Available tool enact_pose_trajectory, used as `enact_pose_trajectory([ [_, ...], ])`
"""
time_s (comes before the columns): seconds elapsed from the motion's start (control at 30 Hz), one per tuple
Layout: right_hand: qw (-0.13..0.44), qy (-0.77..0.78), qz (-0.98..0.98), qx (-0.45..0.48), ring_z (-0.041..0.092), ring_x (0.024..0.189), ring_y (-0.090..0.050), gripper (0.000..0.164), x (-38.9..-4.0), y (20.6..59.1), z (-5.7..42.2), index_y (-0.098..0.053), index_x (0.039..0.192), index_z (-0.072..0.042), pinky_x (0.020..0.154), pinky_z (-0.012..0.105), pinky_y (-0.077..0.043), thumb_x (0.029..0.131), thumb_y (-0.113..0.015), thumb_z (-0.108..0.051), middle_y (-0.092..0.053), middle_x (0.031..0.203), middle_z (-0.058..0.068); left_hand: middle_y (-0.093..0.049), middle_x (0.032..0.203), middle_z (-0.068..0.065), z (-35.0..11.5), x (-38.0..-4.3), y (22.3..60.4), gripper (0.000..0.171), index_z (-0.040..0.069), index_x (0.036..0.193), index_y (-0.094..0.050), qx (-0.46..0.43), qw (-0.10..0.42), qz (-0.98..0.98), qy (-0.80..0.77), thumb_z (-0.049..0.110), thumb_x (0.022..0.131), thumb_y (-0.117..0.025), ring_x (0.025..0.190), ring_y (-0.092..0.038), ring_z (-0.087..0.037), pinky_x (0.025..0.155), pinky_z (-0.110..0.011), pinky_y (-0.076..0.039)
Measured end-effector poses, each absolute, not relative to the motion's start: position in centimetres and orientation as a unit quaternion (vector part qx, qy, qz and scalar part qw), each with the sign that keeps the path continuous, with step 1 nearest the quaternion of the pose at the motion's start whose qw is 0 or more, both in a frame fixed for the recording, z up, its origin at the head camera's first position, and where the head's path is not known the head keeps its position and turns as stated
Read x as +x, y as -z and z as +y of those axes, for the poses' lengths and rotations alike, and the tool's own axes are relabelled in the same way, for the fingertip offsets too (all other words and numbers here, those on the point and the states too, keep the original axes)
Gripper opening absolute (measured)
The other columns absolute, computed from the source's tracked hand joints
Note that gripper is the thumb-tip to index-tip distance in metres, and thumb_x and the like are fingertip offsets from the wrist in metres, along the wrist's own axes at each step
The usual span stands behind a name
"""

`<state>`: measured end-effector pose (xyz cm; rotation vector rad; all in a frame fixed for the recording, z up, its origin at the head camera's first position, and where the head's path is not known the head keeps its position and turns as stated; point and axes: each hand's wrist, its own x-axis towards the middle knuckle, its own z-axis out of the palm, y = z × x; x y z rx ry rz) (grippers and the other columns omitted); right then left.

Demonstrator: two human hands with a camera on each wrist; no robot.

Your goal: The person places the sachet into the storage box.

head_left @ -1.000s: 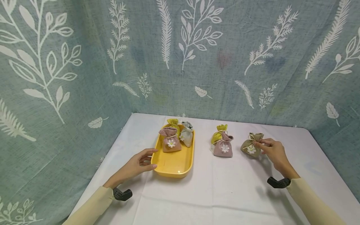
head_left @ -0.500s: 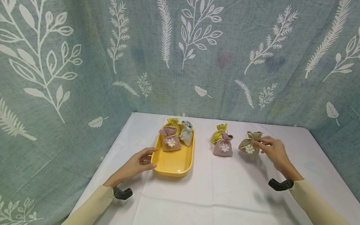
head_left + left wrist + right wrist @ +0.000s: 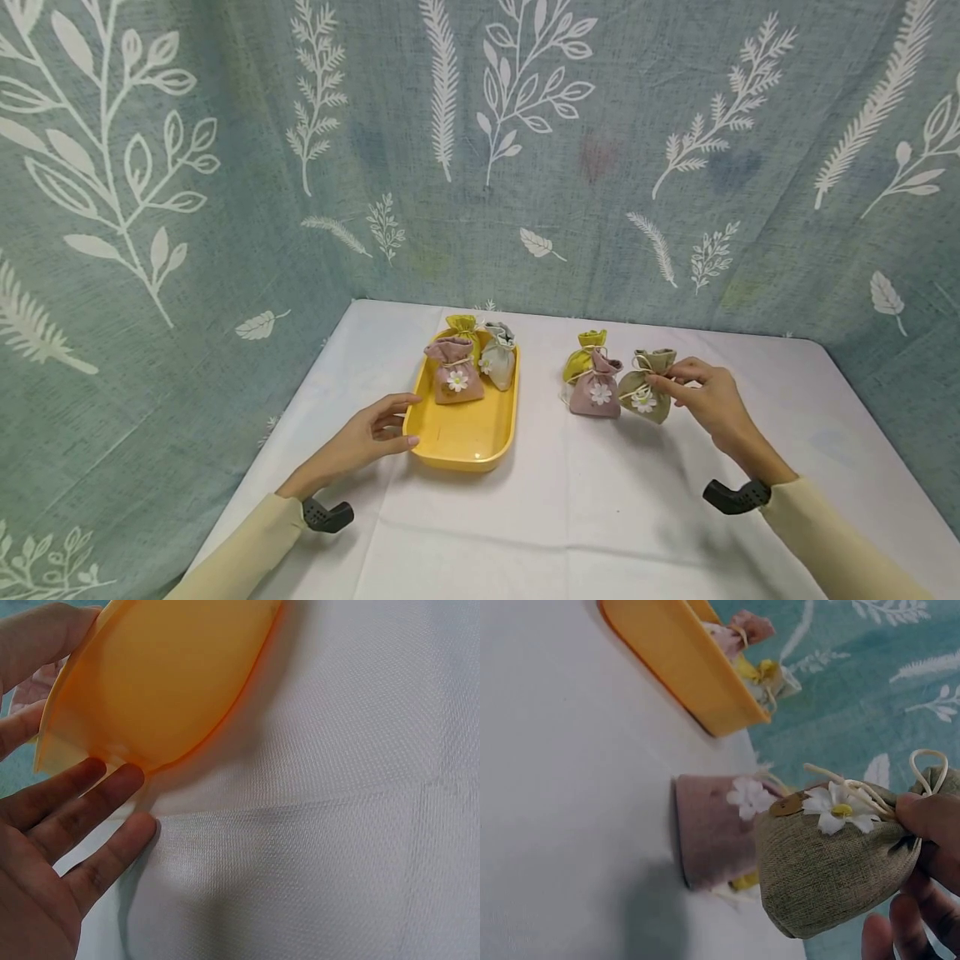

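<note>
In the head view my right hand (image 3: 705, 400) pinches a khaki drawstring pouch (image 3: 652, 392) by its tied neck, held over the table. The right wrist view shows its white flower (image 3: 841, 810) and cream cord near the thumb. Just left of it stand a mauve pouch (image 3: 594, 396) and, partly hidden behind, a yellow-green pouch (image 3: 579, 362). My left hand (image 3: 371, 433), fingers spread and relaxed, touches the left side of a yellow tray (image 3: 461, 463). Up close, several left fingertips (image 3: 131, 778) lie against the tray's wall.
Inside the tray's far half sit a mauve pouch (image 3: 457, 383), a yellow-green pouch (image 3: 463, 327) and a pale grey pouch (image 3: 498, 362). A white cloth (image 3: 570, 517) covers the table. A leaf-patterned curtain (image 3: 450, 225) rises behind and at both sides.
My right hand has lifted the khaki pouch and carried it left, so it now overlaps the edge of the standing mauve pouch in the head view. The left hand and tray stay put.
</note>
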<state>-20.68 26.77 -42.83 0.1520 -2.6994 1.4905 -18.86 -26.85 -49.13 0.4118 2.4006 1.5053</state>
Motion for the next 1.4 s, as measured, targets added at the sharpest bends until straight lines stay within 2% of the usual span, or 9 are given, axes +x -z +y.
enact_pose_trajectory([
  [0.3, 0.025, -0.501, -0.862, 0.071, 0.019, 0.093, -0.057, 0.037, -21.0, 42.7, 24.9, -0.078, 0.103, -0.003, 0.073, 0.036, -0.057, 0.093, -0.078, -0.039, -0.069, 0.106, 0.008, -0.051, 0.148, -0.018, -26.8, -18.8, 49.0, 0.068, 0.021, 0.151, -0.048, 0.142, 0.139, 0.83, -0.521, 0.03, 0.092, -0.081, 0.126, -0.058, -0.032, 0.107, -0.047, -0.049],
  [0.77, 0.02, -0.528, -0.843, 0.101, 0.02, 0.087, -0.057, 0.027, -21.8, 42.4, 21.3, -0.079, 0.096, -0.004, 0.065, 0.03, -0.054, 0.09, -0.082, -0.03, -0.066, 0.098, 0.006, -0.051, 0.148, -0.017, -26.8, -18.6, 49.1, 0.07, 0.018, 0.153, -0.046, 0.14, 0.141, 0.83, -0.521, 0.03, 0.093, -0.08, 0.126, -0.058, -0.032, 0.107, -0.049, -0.048],
  [1.0, 0.02, -0.548, -0.829, 0.109, 0.02, 0.092, -0.058, 0.026, -22.2, 42.3, 19.3, -0.081, 0.099, -0.005, 0.071, 0.03, -0.055, 0.089, -0.083, -0.029, -0.069, 0.1, 0.007, -0.051, 0.148, -0.018, -26.7, -18.6, 48.9, 0.068, 0.019, 0.152, -0.046, 0.14, 0.139, 0.832, -0.519, 0.029, 0.093, -0.079, 0.127, -0.057, -0.032, 0.108, -0.049, -0.048],
  [1.17, 0.023, -0.556, -0.822, 0.122, 0.021, 0.089, -0.057, 0.024, -22.7, 42.4, 18.0, -0.081, 0.094, -0.007, 0.067, 0.027, -0.05, 0.088, -0.085, -0.03, -0.07, 0.098, 0.006, -0.051, 0.148, -0.017, -26.7, -18.6, 48.9, 0.068, 0.018, 0.152, -0.047, 0.136, 0.139, 0.833, -0.518, 0.027, 0.094, -0.079, 0.127, -0.057, -0.032, 0.108, -0.049, -0.048],
  [1.4, 0.012, -0.574, -0.807, 0.138, 0.022, 0.084, -0.056, 0.026, -22.9, 42.2, 15.9, -0.079, 0.081, -0.009, 0.063, 0.032, -0.049, 0.088, -0.084, -0.034, -0.07, 0.098, 0.007, -0.051, 0.148, -0.016, -26.7, -18.6, 48.9, 0.068, 0.02, 0.152, -0.047, 0.139, 0.138, 0.833, -0.518, 0.029, 0.093, -0.08, 0.127, -0.057, -0.032, 0.109, -0.05, -0.047],
])
